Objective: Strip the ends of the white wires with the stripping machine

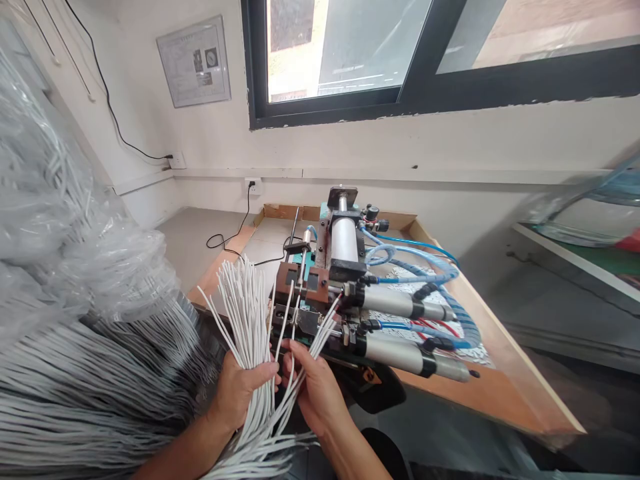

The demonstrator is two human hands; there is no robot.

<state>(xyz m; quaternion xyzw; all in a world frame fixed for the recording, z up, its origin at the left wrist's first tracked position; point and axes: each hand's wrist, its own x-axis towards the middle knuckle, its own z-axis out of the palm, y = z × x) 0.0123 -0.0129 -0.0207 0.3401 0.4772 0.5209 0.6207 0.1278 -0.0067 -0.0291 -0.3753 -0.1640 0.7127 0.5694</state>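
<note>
A thick bundle of white cables [245, 310] stands upright in my left hand [245, 387], with fingers and thumb wrapped round it. My right hand [313, 383] is closed on a smaller bunch of white cables [324, 337] that fans out to the right; a single strand passes by its thumb and index finger. Some cable ends in the right bunch look darker or reddish at the tip. Just beyond both hands sits a pneumatic machine [305, 287] with metal cylinders and a brown block. One or two strands reach up in front of that block. The cables' lower lengths trail down between my forearms.
Large stacks of grey-white cables [90, 380], partly under clear plastic wrap [75, 220], fill the left side. Two air cylinders [400, 353] jut to the right over the wooden-edged bench [520, 393]. Blue air hoses [425, 263] loop behind them. A shelf [575, 260] stands at right.
</note>
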